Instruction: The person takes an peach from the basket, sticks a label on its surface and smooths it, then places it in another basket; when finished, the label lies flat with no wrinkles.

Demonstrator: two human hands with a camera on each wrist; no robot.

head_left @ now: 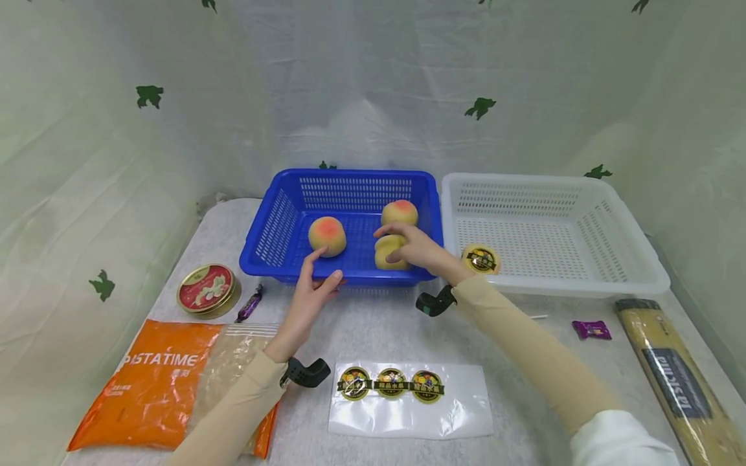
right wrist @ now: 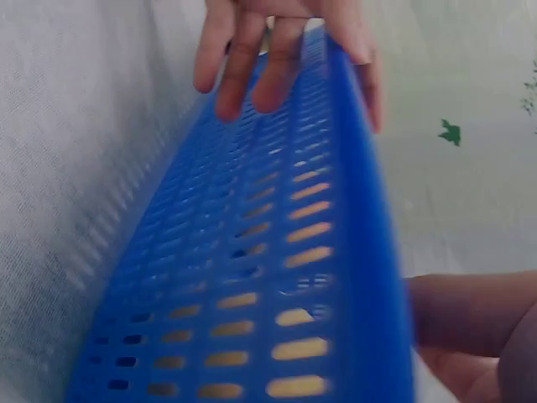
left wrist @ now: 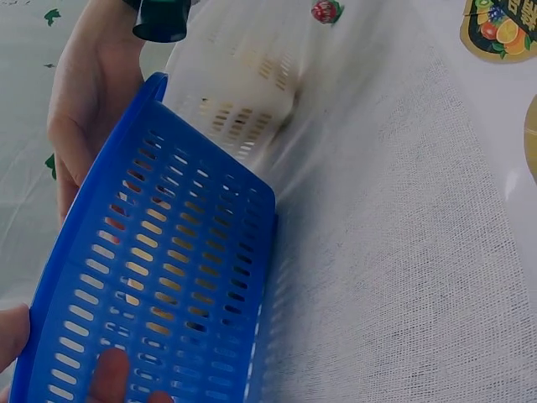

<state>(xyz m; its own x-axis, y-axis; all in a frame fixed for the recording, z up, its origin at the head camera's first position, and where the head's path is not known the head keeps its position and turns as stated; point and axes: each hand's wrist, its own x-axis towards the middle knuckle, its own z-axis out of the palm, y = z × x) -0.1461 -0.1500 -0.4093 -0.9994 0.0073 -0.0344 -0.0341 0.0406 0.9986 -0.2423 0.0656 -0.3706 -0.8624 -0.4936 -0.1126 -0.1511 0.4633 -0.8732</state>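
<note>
My right hand [head_left: 416, 249] reaches into the blue basket [head_left: 344, 275] and holds a yellow peach [head_left: 384, 249] near the right front, index finger over its far side and thumb on the near side. Behind it lies a second peach [head_left: 401, 211] with a pink blush. My left hand [head_left: 311, 291] is at the basket's front wall, index finger over the rim by a third peach [head_left: 327, 234]. In the right wrist view, other left fingers [right wrist: 239, 75] extend along the outside of the perforated wall. The held peach is mostly hidden in both wrist views.
A white basket [head_left: 583, 285] on the right contains a peach bearing a black-and-gold label [head_left: 481, 259]. A sticker sheet [head_left: 410, 414] lies in front. Around are an orange bag [head_left: 157, 388], a round tin [head_left: 206, 289], wrapped candies [head_left: 591, 330] and a pasta pack [head_left: 676, 382].
</note>
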